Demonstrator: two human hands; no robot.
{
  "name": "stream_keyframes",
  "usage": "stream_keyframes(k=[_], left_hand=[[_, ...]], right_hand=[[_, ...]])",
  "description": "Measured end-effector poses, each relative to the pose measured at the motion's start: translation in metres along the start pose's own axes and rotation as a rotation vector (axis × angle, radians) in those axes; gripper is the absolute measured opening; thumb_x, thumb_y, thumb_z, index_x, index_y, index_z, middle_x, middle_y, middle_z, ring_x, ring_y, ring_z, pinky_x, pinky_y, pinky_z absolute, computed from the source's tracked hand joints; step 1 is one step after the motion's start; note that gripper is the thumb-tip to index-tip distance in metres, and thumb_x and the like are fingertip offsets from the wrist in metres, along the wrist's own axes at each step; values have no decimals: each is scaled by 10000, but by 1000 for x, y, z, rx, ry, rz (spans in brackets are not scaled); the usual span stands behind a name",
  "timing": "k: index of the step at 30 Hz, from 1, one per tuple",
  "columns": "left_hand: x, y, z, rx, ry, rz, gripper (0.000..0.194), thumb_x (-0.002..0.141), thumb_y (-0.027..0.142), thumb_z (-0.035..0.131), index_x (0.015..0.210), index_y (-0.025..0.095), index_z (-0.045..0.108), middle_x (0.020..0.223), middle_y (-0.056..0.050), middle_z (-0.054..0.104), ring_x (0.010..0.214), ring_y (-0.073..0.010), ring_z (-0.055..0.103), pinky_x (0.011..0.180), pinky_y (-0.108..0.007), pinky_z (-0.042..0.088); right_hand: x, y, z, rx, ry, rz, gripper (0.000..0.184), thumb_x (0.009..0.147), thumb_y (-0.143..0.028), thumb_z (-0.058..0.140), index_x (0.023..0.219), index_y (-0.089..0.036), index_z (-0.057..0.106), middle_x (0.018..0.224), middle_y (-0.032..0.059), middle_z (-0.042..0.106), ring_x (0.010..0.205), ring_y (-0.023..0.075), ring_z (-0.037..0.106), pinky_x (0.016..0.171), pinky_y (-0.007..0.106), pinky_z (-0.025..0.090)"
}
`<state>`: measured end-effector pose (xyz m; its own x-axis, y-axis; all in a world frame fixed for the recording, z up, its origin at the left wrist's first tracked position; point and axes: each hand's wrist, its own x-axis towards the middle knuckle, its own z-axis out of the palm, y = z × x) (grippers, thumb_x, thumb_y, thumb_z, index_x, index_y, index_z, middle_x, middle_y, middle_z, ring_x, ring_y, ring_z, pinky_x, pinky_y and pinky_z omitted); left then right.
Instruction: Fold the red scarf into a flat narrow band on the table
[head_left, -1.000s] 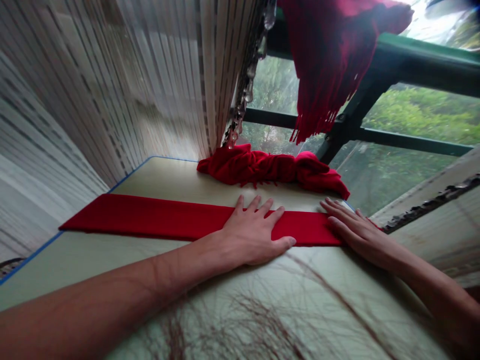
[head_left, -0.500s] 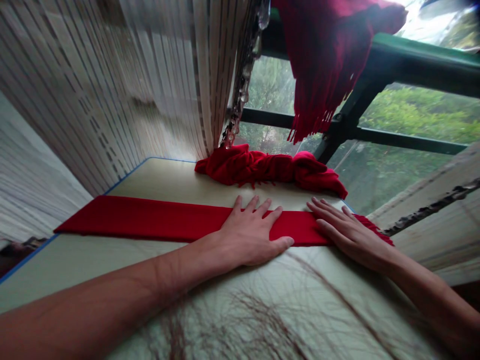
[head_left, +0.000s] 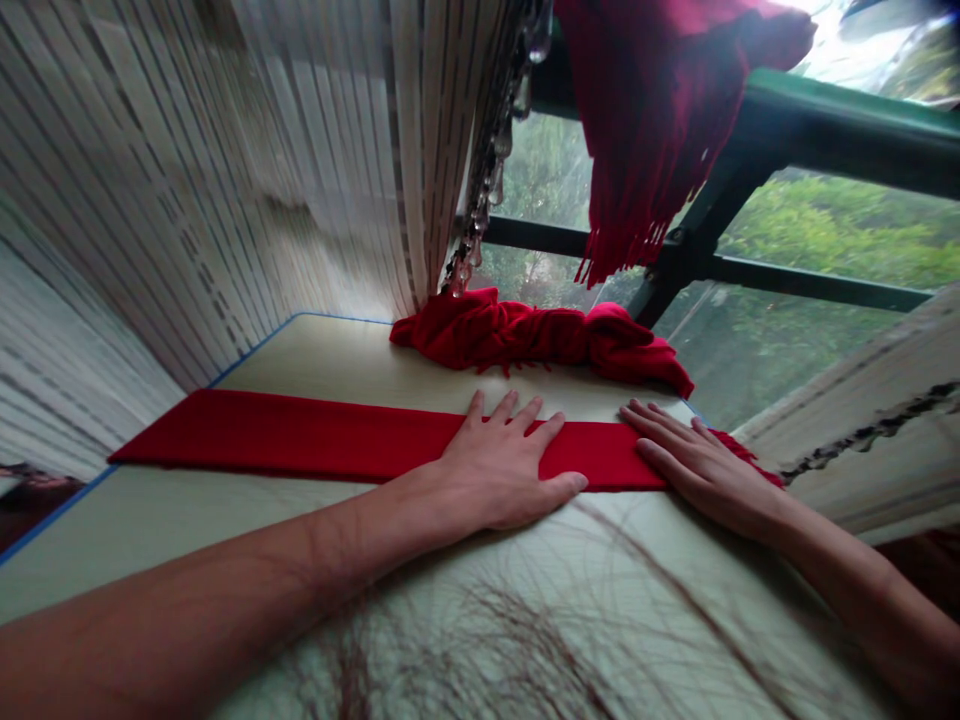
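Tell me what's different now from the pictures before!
The right hand moved a little toward the left hand, along the flat red cloth. More red fringe shows past it. Nothing was grabbed. The left hand stayed on the cloth, and the crumpled red cloth and hanging red cloth stayed put.

Your left palm [head_left: 504, 470] and right palm [head_left: 709, 470] hide bits of the flat red cloth [head_left: 300, 435], and the hanging red scarf [head_left: 660, 120] gets chopped off up top
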<state>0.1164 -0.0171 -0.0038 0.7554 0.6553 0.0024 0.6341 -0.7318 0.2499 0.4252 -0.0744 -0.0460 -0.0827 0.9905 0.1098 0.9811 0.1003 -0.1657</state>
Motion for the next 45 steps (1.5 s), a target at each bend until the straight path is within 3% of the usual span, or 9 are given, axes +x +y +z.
stream_keyframes(k=[4,10,15,21,27,32,38,41,45], left_hand=[[0,-1,1,-2,3,7,836,969,778,275,1633,272,320,1718,-90,249,1594,-358,163,1257,-663,73],[0,-1,1,-1,5,4,847,968,786,271,1638,269,312,1717,-97,249,1599,-356,140,1261,-656,60],[0,0,0,-4,-7,2,848,970,784,270,1638,264,314,1715,-101,244,1597,-357,148,1256,-671,73],[0,0,0,-5,0,6,847,970,782,271,1639,265,312,1718,-95,238,1597,-359,147,1258,-667,67],[0,1,0,-5,-1,4,832,975,768,285,1636,263,319,1717,-97,244,1596,-363,151,1256,-666,70],[0,0,1,-6,10,8,841,971,773,281,1635,259,325,1715,-101,254,1596,-360,151,1259,-655,61],[-1,0,1,-13,4,2,830,972,767,291,1635,269,321,1718,-93,246,1597,-354,152,1261,-653,59],[-1,1,0,-14,-3,3,831,975,764,282,1637,264,317,1719,-93,240,1598,-355,148,1258,-663,65],[-1,2,-1,-15,-3,-3,837,972,769,288,1638,264,314,1720,-91,241,1599,-354,144,1258,-665,62]], right_hand=[[-2,13,0,-2,33,82,635,1057,-614,227,1620,-345,347,1682,25,337,1566,334,238,1249,698,142],[-1,-6,-1,3,13,-68,606,1073,-579,254,1638,-364,288,1698,-12,299,1582,289,194,1278,633,147],[-3,10,-2,-9,30,57,615,1055,-610,232,1615,-382,348,1672,0,366,1555,326,276,1244,684,206],[-2,0,-2,15,25,-36,620,1061,-606,249,1633,-372,305,1689,-16,329,1574,305,227,1272,634,181],[-2,4,-1,13,10,65,658,1049,-640,214,1619,-341,354,1687,13,335,1575,320,228,1262,676,143],[-1,-5,-3,41,-5,-42,650,1054,-621,243,1636,-341,309,1693,-3,316,1582,299,197,1281,624,155],[-3,7,-3,-4,28,67,641,1044,-634,224,1617,-374,348,1683,0,344,1567,328,240,1259,682,152],[-4,-3,-3,20,50,-21,634,1051,-618,245,1638,-382,283,1698,-18,301,1580,299,201,1281,636,121],[-1,-20,-1,35,-32,-85,637,1052,-618,240,1640,-375,281,1701,-22,291,1584,296,184,1282,633,114]])
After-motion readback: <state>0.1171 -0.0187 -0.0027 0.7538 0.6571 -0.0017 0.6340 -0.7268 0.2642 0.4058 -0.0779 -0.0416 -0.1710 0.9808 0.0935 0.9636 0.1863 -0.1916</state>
